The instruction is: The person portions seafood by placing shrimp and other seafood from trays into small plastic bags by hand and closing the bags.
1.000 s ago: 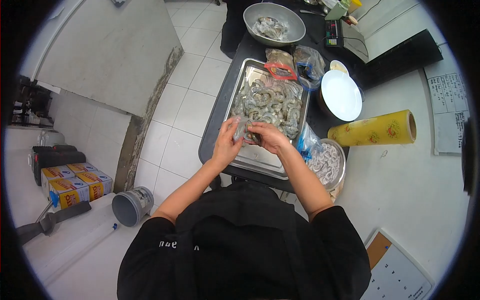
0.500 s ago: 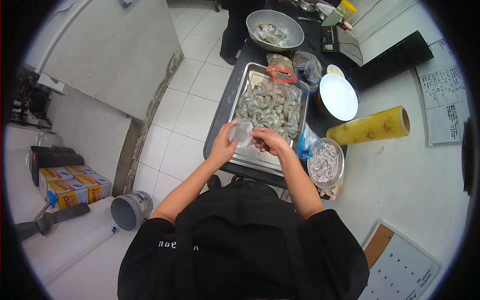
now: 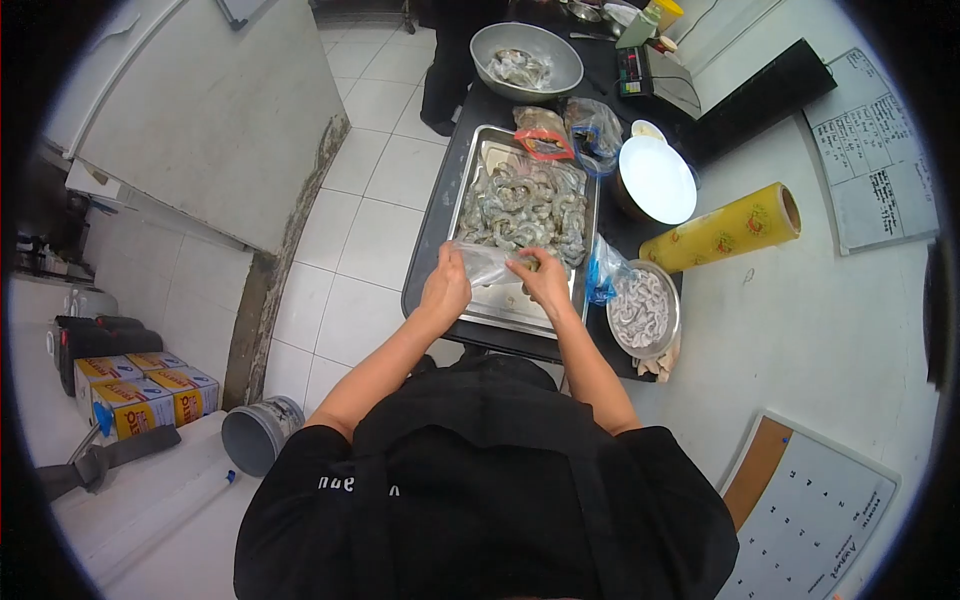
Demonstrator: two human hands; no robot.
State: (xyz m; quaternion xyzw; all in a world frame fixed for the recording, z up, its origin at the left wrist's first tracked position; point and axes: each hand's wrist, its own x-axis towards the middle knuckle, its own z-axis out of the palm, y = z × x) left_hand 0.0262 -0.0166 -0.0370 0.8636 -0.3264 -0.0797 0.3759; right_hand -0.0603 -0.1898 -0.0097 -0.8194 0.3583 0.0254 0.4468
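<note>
A clear plastic bag (image 3: 484, 266) stretches between my hands above the near end of a metal tray (image 3: 492, 310). My left hand (image 3: 446, 284) grips the bag's left side with closed fingers. At its right end, my right hand (image 3: 544, 281) pinches the plastic between thumb and fingers; whether a shrimp is also under those fingers I cannot make out. Raw grey shrimp (image 3: 525, 205) lie heaped across the tray just beyond both hands. To the right of my right hand is a blue-and-clear plastic bag (image 3: 604, 272).
A bowl of peeled shrimp (image 3: 642, 312) stands at right, near a yellow wrap roll (image 3: 725, 228) and a white plate (image 3: 657, 180). Farther back are bagged items (image 3: 542, 133), a large metal bowl (image 3: 482, 62) and a scale (image 3: 634, 70). A person in dark clothes (image 3: 447, 75) stands beyond the table.
The clear bag has been drawn out wider between my hands. My right hand has turned and now pinches the bag's right end. The whole view has shifted slightly.
</note>
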